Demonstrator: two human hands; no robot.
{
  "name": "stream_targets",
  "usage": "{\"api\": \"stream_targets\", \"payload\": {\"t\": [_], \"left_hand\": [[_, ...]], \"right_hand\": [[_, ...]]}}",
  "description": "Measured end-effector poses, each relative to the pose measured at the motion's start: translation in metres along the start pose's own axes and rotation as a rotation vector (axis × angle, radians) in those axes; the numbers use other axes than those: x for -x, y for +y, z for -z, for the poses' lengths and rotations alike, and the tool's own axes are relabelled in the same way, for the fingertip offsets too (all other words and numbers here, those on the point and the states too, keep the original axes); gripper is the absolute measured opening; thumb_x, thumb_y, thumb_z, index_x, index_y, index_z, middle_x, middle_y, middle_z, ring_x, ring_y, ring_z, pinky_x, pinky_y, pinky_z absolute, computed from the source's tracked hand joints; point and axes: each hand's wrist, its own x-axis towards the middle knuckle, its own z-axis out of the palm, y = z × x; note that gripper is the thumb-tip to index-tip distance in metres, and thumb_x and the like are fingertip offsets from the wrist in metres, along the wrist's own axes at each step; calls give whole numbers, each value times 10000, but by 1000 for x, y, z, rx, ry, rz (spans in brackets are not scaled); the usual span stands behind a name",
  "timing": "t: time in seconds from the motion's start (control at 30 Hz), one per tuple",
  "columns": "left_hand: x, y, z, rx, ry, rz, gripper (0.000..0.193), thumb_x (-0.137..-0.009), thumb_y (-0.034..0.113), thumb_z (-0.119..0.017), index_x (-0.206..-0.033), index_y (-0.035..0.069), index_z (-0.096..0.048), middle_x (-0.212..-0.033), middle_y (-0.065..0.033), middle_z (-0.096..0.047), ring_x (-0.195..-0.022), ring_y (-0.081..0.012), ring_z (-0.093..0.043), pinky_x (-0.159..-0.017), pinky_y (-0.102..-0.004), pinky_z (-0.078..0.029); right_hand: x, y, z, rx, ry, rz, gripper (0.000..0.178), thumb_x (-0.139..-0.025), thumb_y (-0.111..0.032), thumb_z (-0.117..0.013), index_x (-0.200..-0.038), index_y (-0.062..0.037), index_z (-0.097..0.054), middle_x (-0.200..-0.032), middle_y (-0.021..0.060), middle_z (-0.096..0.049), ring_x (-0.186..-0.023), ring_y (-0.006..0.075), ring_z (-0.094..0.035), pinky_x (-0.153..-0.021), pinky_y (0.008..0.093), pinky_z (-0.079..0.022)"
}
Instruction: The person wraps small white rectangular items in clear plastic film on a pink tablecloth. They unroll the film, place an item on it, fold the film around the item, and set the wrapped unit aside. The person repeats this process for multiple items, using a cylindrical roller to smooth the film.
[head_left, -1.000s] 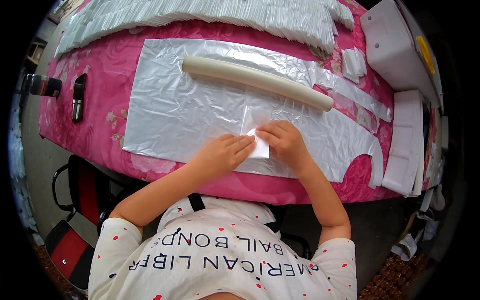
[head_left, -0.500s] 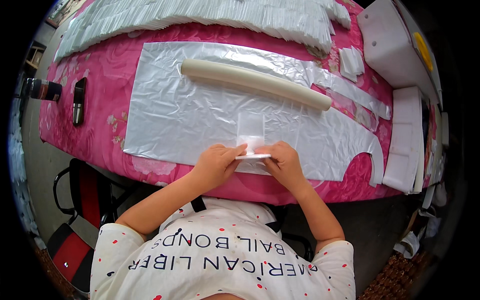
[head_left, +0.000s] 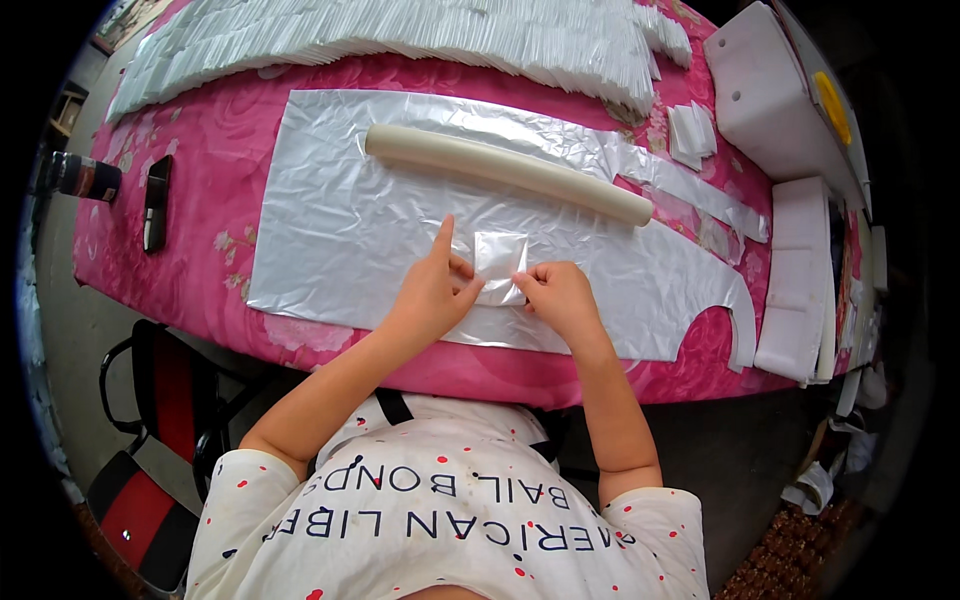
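A small square of folded, shiny white plastic film point(head_left: 500, 265) lies on a large silvery plastic sheet point(head_left: 330, 240), close to the table's near edge. My right hand point(head_left: 563, 300) pinches the square's right edge between thumb and fingertips. At its left edge is my left hand point(head_left: 432, 285), the index finger stretched out and pointing away from me. The left thumb reaches the square's lower left side, and the other left fingers are partly bent. A long cream-coloured tube point(head_left: 505, 175) rests across the silvery sheet, beyond both hands.
Long rows of stacked white folded pieces point(head_left: 400, 45) line the far side of the pink floral tablecloth point(head_left: 200, 280). A few loose ones point(head_left: 690, 135) lie at far right, beside white foam boxes point(head_left: 795, 280). On the left are a phone point(head_left: 157, 205) and a dark jar point(head_left: 87, 177).
The film piece was partly folded, with a raised edge held in both hands; now it lies as a flat square. My left hand has loosened, its index finger extended away from me.
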Motion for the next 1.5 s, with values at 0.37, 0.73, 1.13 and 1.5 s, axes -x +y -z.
{"api": "stream_targets", "payload": {"t": [0.37,0.73,1.13,1.5], "left_hand": [[3,4,-29,-562,-25,-672,574,-799,195,-594,-1279,-57,-405,-1369,-200,-361,-1245,-325,-384,-1015,-415,-324],[-3,-15,-45,-606,-5,-497,1094,-714,641,-555,-1392,-86,-98,-1460,-250,-143,-1379,-357,-105,-1108,-471,-49],[-6,-15,-51,-750,-1,-474,1017,-732,553,-543,-1381,-101,-115,-1453,-266,-149,-1373,-378,-114,-1102,-498,-43],[19,-21,-20,-227,166,-578,940,-743,419,-658,-1390,-58,-172,-1459,-264,-108,-1375,-370,-72,-1096,-489,-82]], "right_hand": [[-6,8,-2,-48,-17,-12,268,-815,-244,-574,-751,-3,-671,-556,99,-605,-519,191,-594,-540,329,-443],[0,0,-3,33,21,24,295,-814,-253,-564,-672,-6,-639,-543,114,-586,-507,240,-572,-530,351,-429],[34,1,-20,335,395,171,174,-692,-196,-706,-716,-82,-577,-727,51,-596,-715,231,-579,-604,362,-445],[25,1,-9,443,408,661,295,-693,-136,-698,-952,-37,-596,-991,94,-596,-945,278,-553,-813,376,-437]]}}
